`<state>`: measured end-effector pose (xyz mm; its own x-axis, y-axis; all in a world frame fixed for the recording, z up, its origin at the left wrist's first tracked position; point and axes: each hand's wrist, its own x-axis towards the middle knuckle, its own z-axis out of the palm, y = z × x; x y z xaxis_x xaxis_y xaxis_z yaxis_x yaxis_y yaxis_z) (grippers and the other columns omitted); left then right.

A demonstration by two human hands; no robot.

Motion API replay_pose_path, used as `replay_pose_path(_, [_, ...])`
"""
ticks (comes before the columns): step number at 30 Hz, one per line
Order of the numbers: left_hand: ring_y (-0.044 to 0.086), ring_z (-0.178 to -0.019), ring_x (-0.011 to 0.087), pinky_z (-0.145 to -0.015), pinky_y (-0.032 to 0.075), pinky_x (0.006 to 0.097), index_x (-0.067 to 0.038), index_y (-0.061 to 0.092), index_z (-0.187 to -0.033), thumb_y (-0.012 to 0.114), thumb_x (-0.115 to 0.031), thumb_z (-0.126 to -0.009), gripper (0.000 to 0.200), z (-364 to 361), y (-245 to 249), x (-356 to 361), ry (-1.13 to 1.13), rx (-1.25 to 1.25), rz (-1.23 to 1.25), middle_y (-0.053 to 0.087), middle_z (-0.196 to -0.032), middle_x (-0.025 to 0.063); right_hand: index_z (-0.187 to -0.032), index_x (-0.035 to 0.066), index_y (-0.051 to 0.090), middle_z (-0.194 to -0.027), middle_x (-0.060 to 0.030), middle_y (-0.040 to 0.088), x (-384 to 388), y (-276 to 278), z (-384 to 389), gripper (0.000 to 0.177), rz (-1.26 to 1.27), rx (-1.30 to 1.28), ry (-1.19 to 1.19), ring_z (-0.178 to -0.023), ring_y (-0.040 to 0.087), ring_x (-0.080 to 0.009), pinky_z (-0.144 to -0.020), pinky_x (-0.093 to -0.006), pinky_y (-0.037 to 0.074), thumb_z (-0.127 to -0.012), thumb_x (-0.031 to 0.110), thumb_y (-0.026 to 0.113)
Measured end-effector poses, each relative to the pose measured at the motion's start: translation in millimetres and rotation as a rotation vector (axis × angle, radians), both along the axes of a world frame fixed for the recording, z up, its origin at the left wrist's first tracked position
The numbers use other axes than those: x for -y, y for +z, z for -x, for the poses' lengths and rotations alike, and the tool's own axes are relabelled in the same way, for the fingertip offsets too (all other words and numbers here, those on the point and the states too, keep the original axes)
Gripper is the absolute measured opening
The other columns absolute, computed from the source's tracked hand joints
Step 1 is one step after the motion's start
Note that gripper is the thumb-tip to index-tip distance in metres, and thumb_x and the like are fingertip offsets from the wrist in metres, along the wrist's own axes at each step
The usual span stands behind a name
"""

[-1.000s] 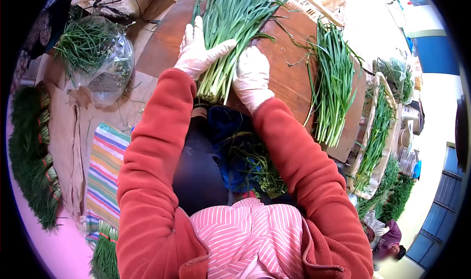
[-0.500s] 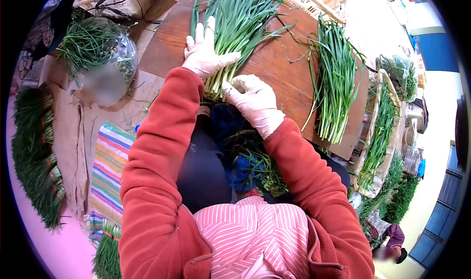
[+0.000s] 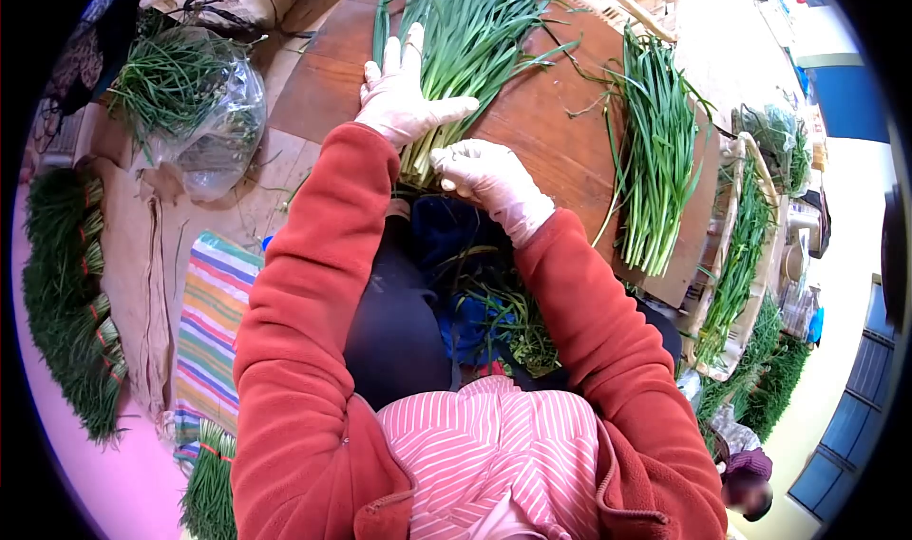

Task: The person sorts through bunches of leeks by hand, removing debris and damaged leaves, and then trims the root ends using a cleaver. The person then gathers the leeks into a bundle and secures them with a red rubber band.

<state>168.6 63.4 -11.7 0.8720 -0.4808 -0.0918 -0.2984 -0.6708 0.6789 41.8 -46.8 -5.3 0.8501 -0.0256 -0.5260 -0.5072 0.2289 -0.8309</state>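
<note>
A large heap of garlic chives (image 3: 484, 41) lies on the brown wooden board (image 3: 556, 113), with its pale stem ends toward me. My left hand (image 3: 399, 103), in a whitish glove, rests over the lower stems, its fingers stretched out and the thumb spread to the right. Just right of the stem ends, my right hand (image 3: 489, 179), gloved the same way, has its fingers curled into a pinch. Whatever it holds, if anything, is too small or hidden to name. A second pile of chives (image 3: 657, 160) lies on the right of the board.
Chive trimmings fill a clear plastic bag (image 3: 223, 151) at the left. Tied bunches (image 3: 71, 303) line the far left edge near a striped cloth (image 3: 204, 331). A basket (image 3: 736, 255) holds more greens on the right. Another person (image 3: 746, 473) is at the lower right.
My right hand's fingers have curled tighter and sit slightly apart from the stem ends. My left hand stays on the heap. The view has shifted slightly.
</note>
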Motion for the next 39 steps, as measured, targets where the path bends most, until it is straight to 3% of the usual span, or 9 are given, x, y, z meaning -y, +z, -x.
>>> replay_pose_path(5, [0.013,-0.129,0.0466,-0.105,0.015,0.0498,-0.017,0.006,-0.142,0.073,-0.057,-0.055,0.117,1,1,1,-0.001,0.024,-0.026,0.01,-0.145,0.0176,-0.08,0.005,0.061,-0.064,0.0018,0.055,-3,-1,3,0.016,0.041,0.042,0.051,-0.053,0.043,-0.0043,-0.048,-0.0187,0.034,-0.078,0.02,0.066])
replay_pose_path(8, [0.013,-0.129,0.0463,-0.105,0.016,0.0497,-0.017,0.006,-0.142,0.074,-0.056,-0.055,0.117,2,2,1,-0.001,0.022,-0.033,0.011,-0.145,0.0174,-0.073,0.002,0.061,-0.062,-0.0006,0.058,-11,0,5,0.012,0.128,0.072,0.082,-0.057,0.051,-0.0087,-0.056,-0.0245,0.043,-0.077,0.014,0.062])
replay_pose_path(12, [0.013,-0.129,0.0461,-0.105,0.016,0.0495,-0.018,0.006,-0.142,0.074,-0.055,-0.055,0.117,1,-1,2,-0.005,0.04,-0.034,0.011,-0.145,0.0173,-0.076,0.002,0.061,-0.068,-0.0062,0.062,-17,1,8,0.018,0.25,0.036,0.088,-0.062,0.057,-0.0148,-0.06,-0.0284,0.046,-0.077,0.02,0.063])
replay_pose_path(17, [0.019,-0.126,0.0456,-0.105,0.02,0.0471,-0.012,0.012,-0.141,0.078,-0.048,-0.053,0.116,2,1,2,0.023,0.067,-0.037,0.021,-0.142,0.0167,-0.078,0.007,0.057,-0.079,-0.0129,0.059,-30,19,15,0.035,1.218,0.328,0.341,-0.076,0.059,-0.0303,-0.065,-0.0385,0.046,-0.07,0.04,0.067])
replay_pose_path(21, [0.02,-0.126,0.0448,-0.105,0.02,0.0467,-0.012,0.012,-0.141,0.078,-0.048,-0.054,0.115,2,3,2,0.02,0.059,-0.04,0.021,-0.142,0.016,-0.08,0.009,0.053,-0.074,-0.0105,0.055,-32,4,16,0.028,1.438,0.483,0.306,-0.071,0.057,-0.0293,-0.061,-0.0404,0.045,-0.07,0.032,0.065])
replay_pose_path(28, [0.012,-0.129,0.0474,-0.106,0.014,0.0499,-0.019,0.006,-0.142,0.074,-0.054,-0.054,0.117,-1,-3,-1,-0.002,0.038,-0.008,0.012,-0.145,0.0171,-0.076,0.009,0.053,-0.072,-0.0097,0.053,-21,-9,7,0.029,1.42,0.631,0.34,-0.069,0.055,-0.0286,-0.06,-0.0386,0.045,-0.07,0.034,0.067])
replay_pose_path(33, [0.011,-0.129,0.0483,-0.105,0.013,0.0515,-0.02,0.006,-0.142,0.075,-0.053,-0.055,0.116,4,6,1,0.06,0.027,-0.131,0.007,-0.145,0.0197,-0.082,0.008,0.061,-0.081,-0.0114,0.06,7,37,9,0.03,0.989,0.154,0.379,-0.078,0.058,-0.0285,-0.07,-0.0382,0.046,-0.077,0.037,0.061])
replay_pose_path(35, [0.011,-0.129,0.0487,-0.105,0.013,0.0512,-0.02,0.006,-0.142,0.075,-0.053,-0.054,0.116,3,6,1,0.066,0.021,-0.117,0.007,-0.145,0.0218,-0.089,0.008,0.06,-0.088,-0.0134,0.06,26,22,4,0.026,1.262,0.169,0.223,-0.085,0.058,-0.031,-0.075,-0.0388,0.045,-0.082,0.032,0.053])
replay_pose_path(39, [0.016,-0.127,0.0498,-0.104,0.017,0.0511,-0.019,0.007,-0.142,0.075,-0.05,-0.056,0.113,1,-1,0,0.061,0.022,-0.046,0.01,-0.144,0.0231,-0.097,0.007,0.055,-0.097,-0.017,0.057,35,-13,-36,0.025,1.331,0.329,0.202,-0.093,0.055,-0.0338,-0.08,-0.0428,0.045,-0.082,0.026,0.051])
